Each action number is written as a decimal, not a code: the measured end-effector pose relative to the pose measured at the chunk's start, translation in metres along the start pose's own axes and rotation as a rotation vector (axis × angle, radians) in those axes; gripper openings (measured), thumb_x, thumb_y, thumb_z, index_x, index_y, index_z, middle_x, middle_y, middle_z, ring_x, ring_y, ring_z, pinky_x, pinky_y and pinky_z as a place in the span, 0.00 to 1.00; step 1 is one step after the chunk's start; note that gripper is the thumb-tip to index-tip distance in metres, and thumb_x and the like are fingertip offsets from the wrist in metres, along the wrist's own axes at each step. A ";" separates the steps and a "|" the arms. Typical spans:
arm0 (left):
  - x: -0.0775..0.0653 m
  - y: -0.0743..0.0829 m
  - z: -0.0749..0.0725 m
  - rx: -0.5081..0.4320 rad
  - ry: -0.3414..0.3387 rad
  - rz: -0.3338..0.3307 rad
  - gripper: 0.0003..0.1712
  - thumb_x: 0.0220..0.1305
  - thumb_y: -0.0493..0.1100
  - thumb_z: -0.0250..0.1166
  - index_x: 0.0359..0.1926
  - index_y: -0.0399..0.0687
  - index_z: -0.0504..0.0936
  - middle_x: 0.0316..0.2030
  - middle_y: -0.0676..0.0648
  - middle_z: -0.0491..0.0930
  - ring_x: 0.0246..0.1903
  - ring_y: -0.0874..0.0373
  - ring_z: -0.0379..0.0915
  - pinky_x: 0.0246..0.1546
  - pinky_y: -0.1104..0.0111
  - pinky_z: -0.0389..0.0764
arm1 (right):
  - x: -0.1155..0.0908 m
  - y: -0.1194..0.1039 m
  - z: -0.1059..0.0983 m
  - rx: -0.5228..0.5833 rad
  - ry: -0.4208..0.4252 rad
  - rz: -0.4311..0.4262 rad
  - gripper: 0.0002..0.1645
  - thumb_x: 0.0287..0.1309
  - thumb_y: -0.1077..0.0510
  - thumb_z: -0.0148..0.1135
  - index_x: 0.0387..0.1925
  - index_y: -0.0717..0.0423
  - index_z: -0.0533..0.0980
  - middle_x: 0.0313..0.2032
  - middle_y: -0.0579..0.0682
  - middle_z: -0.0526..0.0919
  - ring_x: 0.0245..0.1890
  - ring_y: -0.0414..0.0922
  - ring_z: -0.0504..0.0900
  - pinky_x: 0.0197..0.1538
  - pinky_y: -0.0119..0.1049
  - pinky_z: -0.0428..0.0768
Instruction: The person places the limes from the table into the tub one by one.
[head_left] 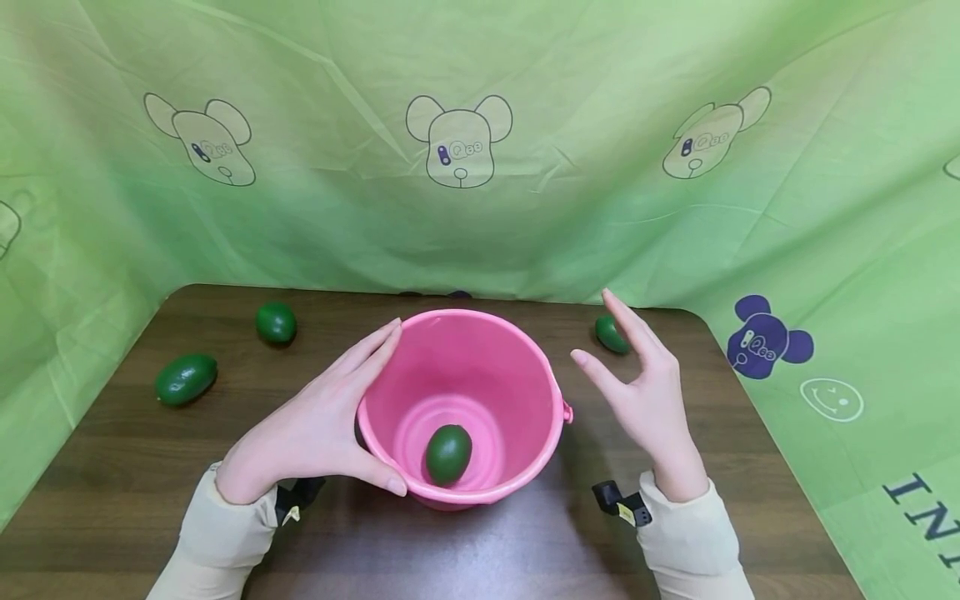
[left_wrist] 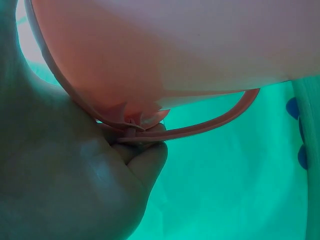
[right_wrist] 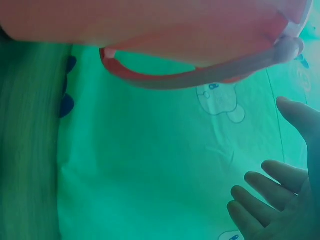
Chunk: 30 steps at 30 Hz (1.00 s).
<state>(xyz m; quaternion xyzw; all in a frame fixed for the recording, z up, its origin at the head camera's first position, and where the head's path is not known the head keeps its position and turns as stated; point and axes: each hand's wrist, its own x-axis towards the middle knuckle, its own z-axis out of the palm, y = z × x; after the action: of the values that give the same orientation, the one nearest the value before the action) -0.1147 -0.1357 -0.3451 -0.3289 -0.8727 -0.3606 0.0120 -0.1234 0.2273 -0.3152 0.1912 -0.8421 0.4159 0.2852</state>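
Centrally before us, pink bucket [head_left: 517, 358] on brown surface [head_left: 465, 567], mouth up, green fruit [head_left: 448, 455] lying at its bottom. Our left grip [head_left: 318, 421] grasping bucket by rim — thumb on near side, fingers farther round. Handle [right_wrist: 165, 80] curves beside bucket's outer wall. Our right grip [head_left: 648, 396] released — fingers spread, holding nothing, right of bucket and apart from it. Small fruit [head_left: 610, 335] just past right grip; left of bucket, oblong fruit [head_left: 186, 379] and rounder fruit [head_left: 276, 322]. Behind, we see green cloth [head_left: 322, 233] with printed animal heads.
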 end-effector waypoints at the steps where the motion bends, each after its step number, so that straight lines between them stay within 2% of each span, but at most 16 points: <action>1: 0.000 0.000 0.000 0.000 0.000 0.001 0.86 0.30 0.80 0.78 0.82 0.60 0.38 0.79 0.59 0.39 0.76 0.56 0.43 0.67 0.51 0.64 | 0.000 0.001 0.000 -0.004 0.004 0.007 0.46 0.49 0.74 0.75 0.71 0.57 0.71 0.67 0.58 0.73 0.69 0.51 0.70 0.68 0.32 0.64; 7: 0.000 -0.001 0.001 0.007 0.001 0.004 0.86 0.30 0.80 0.78 0.83 0.57 0.39 0.79 0.60 0.39 0.76 0.56 0.43 0.68 0.51 0.64 | 0.001 0.008 -0.002 -0.017 0.032 0.041 0.44 0.50 0.75 0.74 0.70 0.60 0.72 0.67 0.60 0.74 0.68 0.53 0.70 0.68 0.31 0.64; 17: -0.001 -0.001 0.002 0.014 -0.004 0.001 0.86 0.30 0.80 0.77 0.83 0.56 0.39 0.79 0.59 0.38 0.76 0.56 0.41 0.68 0.51 0.63 | 0.001 0.021 -0.007 -0.036 0.039 0.136 0.41 0.55 0.71 0.73 0.71 0.58 0.71 0.67 0.58 0.73 0.65 0.50 0.73 0.66 0.28 0.65; 20: -0.001 0.000 0.001 0.016 -0.007 0.001 0.86 0.30 0.80 0.78 0.83 0.56 0.39 0.80 0.59 0.38 0.76 0.56 0.41 0.68 0.51 0.63 | -0.001 0.038 -0.007 -0.039 0.038 0.157 0.42 0.56 0.69 0.74 0.72 0.53 0.71 0.68 0.54 0.73 0.66 0.50 0.72 0.66 0.28 0.65; 24: -0.001 -0.001 0.001 0.018 -0.006 -0.002 0.86 0.30 0.80 0.78 0.83 0.56 0.39 0.79 0.60 0.38 0.76 0.56 0.41 0.67 0.51 0.64 | -0.003 0.062 -0.007 -0.049 0.031 0.177 0.44 0.56 0.64 0.76 0.72 0.42 0.71 0.69 0.45 0.72 0.68 0.45 0.71 0.66 0.28 0.65; 30: 0.000 -0.001 0.001 0.015 -0.004 -0.001 0.86 0.30 0.80 0.78 0.82 0.58 0.39 0.79 0.60 0.38 0.76 0.56 0.41 0.68 0.51 0.64 | -0.003 0.075 -0.009 -0.056 0.030 0.204 0.42 0.59 0.57 0.76 0.72 0.35 0.70 0.69 0.41 0.71 0.69 0.43 0.69 0.68 0.33 0.65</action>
<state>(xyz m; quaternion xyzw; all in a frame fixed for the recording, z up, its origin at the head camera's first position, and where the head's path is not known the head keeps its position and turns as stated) -0.1149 -0.1358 -0.3464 -0.3289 -0.8757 -0.3533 0.0128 -0.1602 0.2785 -0.3572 0.0902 -0.8642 0.4219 0.2589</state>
